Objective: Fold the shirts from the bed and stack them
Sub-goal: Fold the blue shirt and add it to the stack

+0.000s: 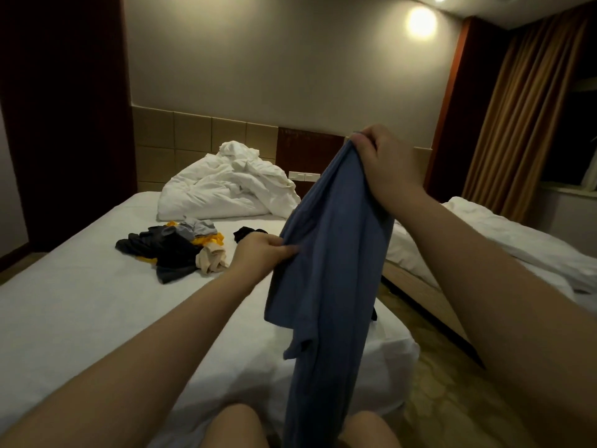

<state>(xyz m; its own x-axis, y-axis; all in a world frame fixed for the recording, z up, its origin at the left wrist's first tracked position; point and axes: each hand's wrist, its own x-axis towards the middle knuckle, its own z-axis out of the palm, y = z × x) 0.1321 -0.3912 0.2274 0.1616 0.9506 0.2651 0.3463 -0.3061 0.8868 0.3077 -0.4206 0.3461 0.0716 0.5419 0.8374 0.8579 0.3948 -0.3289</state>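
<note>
1. Dim, hotel-like bedroom in the head view: a white-sheeted bed [80,318] fills the left and centre. A rumpled white duvet [226,189] is heaped against the padded headboard [193,130]. A second bed [517,250] stands to the right, with brown curtains [523,124] beyond it and a wall lamp [421,22] glowing above.
2. The task's thing: a blue shirt [329,270] hangs in the air over the near right corner of the bed. It is bunched lengthwise, and its lower end drops between the person's knees at the bottom edge.
3. The grip: the right hand [384,163] is raised, fingers curled tight round the shirt's top end. The left hand [261,253] is lower and pinches the shirt's left edge between thumb and fingers.
4. Work left: a pile of unfolded clothes [174,250], dark, yellow, grey and beige, lies mid-bed, with a small black garment [247,234] just beside it. No folded stack shows, so I judge the task to be near its start.
5. What could go wrong: the shirt is twisted and one sleeve dangles, so laid down as it is it would fold with creases. The left pinch holds little cloth and could slip in a shake-out. The low end may brush the floor. Spread too near the pile, it would tangle with it.
6. Writing: none can be read. A faint row of marks on the dark headboard panel [307,150] may be lettering, but it is too small and dim to tell
</note>
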